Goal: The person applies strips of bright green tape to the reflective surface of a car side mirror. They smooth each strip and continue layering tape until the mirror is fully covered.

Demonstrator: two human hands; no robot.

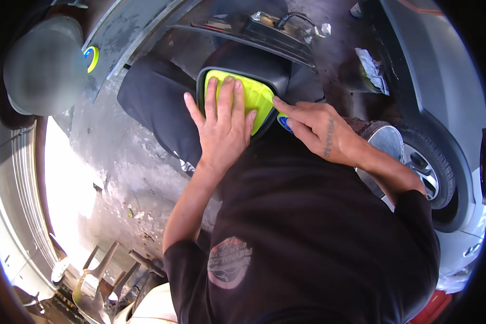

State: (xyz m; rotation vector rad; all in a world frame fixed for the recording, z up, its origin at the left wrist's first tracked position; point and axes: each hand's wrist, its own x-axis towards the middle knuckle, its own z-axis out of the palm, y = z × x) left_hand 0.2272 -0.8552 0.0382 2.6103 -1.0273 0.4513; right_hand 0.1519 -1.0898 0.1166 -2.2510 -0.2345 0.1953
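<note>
A black car side mirror [237,58] rests across my lap, its face covered with overlapping strips of bright yellow-green masking tape [260,102]. My left hand [224,121] lies flat on the tape with its fingers spread. At the right edge of the mirror, my right hand [321,129] grips a roll of masking tape [284,122] with a blue core. The right index finger reaches to the housing's rim beside the taped face. Part of the roll is hidden under the right hand's fingers.
A second yellow tape roll [93,59] is by a grey panel [110,38] at the far left, near a blurred round shape [46,67]. A metal bucket [386,141] stands beside the car wheel [429,162]. Crumpled paper [371,70] lies at the upper right, chair legs [105,264] lower left.
</note>
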